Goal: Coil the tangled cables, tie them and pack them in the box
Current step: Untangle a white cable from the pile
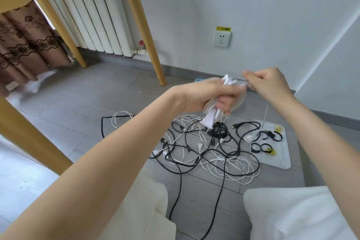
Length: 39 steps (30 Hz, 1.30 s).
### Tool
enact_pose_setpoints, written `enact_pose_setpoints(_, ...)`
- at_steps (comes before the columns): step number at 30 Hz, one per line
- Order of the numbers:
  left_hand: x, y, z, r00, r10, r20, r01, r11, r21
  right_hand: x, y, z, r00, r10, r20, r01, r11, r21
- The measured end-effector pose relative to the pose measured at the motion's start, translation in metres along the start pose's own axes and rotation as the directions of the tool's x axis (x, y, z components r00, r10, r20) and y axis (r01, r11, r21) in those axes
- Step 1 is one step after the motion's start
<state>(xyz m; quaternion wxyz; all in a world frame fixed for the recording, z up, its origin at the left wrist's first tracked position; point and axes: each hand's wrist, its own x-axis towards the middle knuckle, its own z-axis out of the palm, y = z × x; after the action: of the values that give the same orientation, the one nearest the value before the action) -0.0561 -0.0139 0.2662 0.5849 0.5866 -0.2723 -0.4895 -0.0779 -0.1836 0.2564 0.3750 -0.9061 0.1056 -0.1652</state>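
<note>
Grey tile floor (81,122), tangled cables (204,148) lower centre. Left hand (210,95) clenched round white coil (226,101), centre frame, axis roughly vertical. Right hand (270,84) pinching loose end, just right, touching.

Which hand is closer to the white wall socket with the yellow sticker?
Right. The right hand is just below the white wall socket, slightly right; the left hand sits lower.
</note>
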Motion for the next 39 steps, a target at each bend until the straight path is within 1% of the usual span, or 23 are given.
enact_pose_setpoints(2, 0.001, 0.008, -0.001, 0.995, 0.098, -0.033, -0.103, 0.963, -0.249, 0.0, 0.003, 0.01, 0.997, 0.069, 0.035, -0.069, 0.998, -0.014)
enact_pose_setpoints(4, 0.0, 0.012, -0.009, 0.968, 0.165, -0.188, -0.24, 0.825, -0.511, -0.003, 0.006, 0.018, 0.983, 0.053, 0.175, -0.04, 0.996, -0.076)
enact_pose_setpoints(5, -0.001, 0.012, -0.016, 0.933, 0.192, -0.303, -0.342, 0.73, -0.592, -0.005, 0.007, 0.02, 0.963, 0.038, 0.265, -0.006, 0.993, -0.121)
enact_pose_setpoints(7, -0.005, 0.012, -0.029, 0.832, 0.175, -0.527, -0.53, 0.532, -0.661, -0.013, 0.006, 0.026, 0.914, 0.034, 0.405, 0.055, 0.977, -0.205)
enact_pose_setpoints(9, -0.008, 0.011, -0.04, 0.735, 0.049, -0.676, -0.646, 0.353, -0.677, -0.022, -0.002, 0.033, 0.863, -0.012, 0.505, 0.156, 0.957, -0.244)
enact_pose_setpoints(10, -0.008, 0.009, -0.046, 0.668, -0.027, -0.744, -0.7, 0.315, -0.64, -0.027, -0.009, 0.037, 0.831, -0.051, 0.555, 0.228, 0.94, -0.254)
enact_pose_setpoints(11, -0.009, 0.006, -0.05, 0.589, -0.094, -0.802, -0.738, 0.341, -0.582, -0.033, -0.015, 0.041, 0.801, -0.1, 0.59, 0.301, 0.92, -0.253)
enact_pose_setpoints(13, -0.008, 0.003, -0.055, 0.454, -0.157, -0.877, -0.735, 0.491, -0.468, -0.039, -0.025, 0.044, 0.772, -0.206, 0.601, 0.411, 0.883, -0.225)
enact_pose_setpoints(14, -0.007, 0.002, -0.055, 0.418, -0.153, -0.895, -0.69, 0.587, -0.423, -0.038, -0.028, 0.041, 0.775, -0.251, 0.58, 0.439, 0.874, -0.209)
enact_pose_setpoints(15, -0.005, 0.0, -0.056, 0.413, -0.129, -0.901, -0.612, 0.694, -0.38, -0.034, -0.03, 0.038, 0.784, -0.29, 0.549, 0.456, 0.869, -0.191)
enact_pose_setpoints(16, -0.005, -0.002, -0.053, 0.45, -0.085, -0.889, -0.494, 0.805, -0.327, -0.03, -0.031, 0.033, 0.794, -0.315, 0.521, 0.461, 0.869, -0.177)
enact_pose_setpoints(17, -0.001, -0.007, -0.052, 0.513, -0.035, -0.858, -0.333, 0.913, -0.237, -0.026, -0.031, 0.028, 0.805, -0.331, 0.493, 0.457, 0.875, -0.158)
enact_pose_setpoints(18, 0.0, -0.011, -0.048, 0.608, -0.001, -0.794, -0.157, 0.98, -0.122, -0.021, -0.03, 0.023, 0.821, -0.336, 0.462, 0.44, 0.888, -0.134)
enact_pose_setpoints(19, 0.001, -0.016, -0.043, 0.709, -0.013, -0.705, 0.011, 1.0, -0.007, -0.018, -0.029, 0.019, 0.842, -0.335, 0.424, 0.416, 0.902, -0.114)
enact_pose_setpoints(20, 0.001, -0.021, -0.039, 0.796, -0.073, -0.601, 0.149, 0.986, 0.078, -0.015, -0.027, 0.015, 0.865, -0.332, 0.377, 0.395, 0.913, -0.101)
enact_pose_setpoints(21, 0.0, -0.025, -0.037, 0.863, -0.155, -0.481, 0.245, 0.961, 0.13, -0.012, -0.024, 0.012, 0.889, -0.326, 0.322, 0.374, 0.922, -0.097)
enact_pose_setpoints(22, -0.001, -0.027, -0.033, 0.911, -0.233, -0.34, 0.294, 0.945, 0.141, -0.01, -0.022, 0.009, 0.91, -0.317, 0.266, 0.354, 0.93, -0.102)
enact_pose_setpoints(24, -0.003, -0.023, -0.022, 0.953, -0.288, -0.092, 0.292, 0.956, 0.035, -0.007, -0.017, 0.007, 0.943, -0.287, 0.169, 0.309, 0.942, -0.129)
enact_pose_setpoints(26, -0.004, -0.015, -0.012, 0.979, -0.204, -0.004, 0.204, 0.979, 0.031, -0.005, -0.012, 0.006, 0.967, -0.236, 0.094, 0.246, 0.962, -0.117)
enact_pose_setpoints(29, -0.004, -0.005, -0.006, 0.999, -0.041, -0.033, 0.043, 0.997, 0.058, -0.004, -0.007, 0.012, 0.985, -0.145, 0.092, 0.145, 0.989, 0.012)
enact_pose_setpoints(32, -0.006, -0.001, -0.009, 0.995, 0.032, -0.092, -0.044, 0.991, -0.126, -0.005, -0.008, 0.02, 0.968, -0.046, 0.246, -0.038, 0.944, 0.329)
enact_pose_setpoints(36, -0.008, 0.0, -0.021, 0.975, 0.127, -0.182, -0.195, 0.884, -0.426, -0.007, -0.015, 0.018, 0.913, -0.099, 0.396, -0.116, 0.868, 0.482)
enact_pose_setpoints(39, -0.011, 0.0, -0.028, 0.954, 0.124, -0.275, -0.25, 0.833, -0.493, -0.013, -0.021, 0.023, 0.895, -0.118, 0.431, -0.165, 0.809, 0.564)
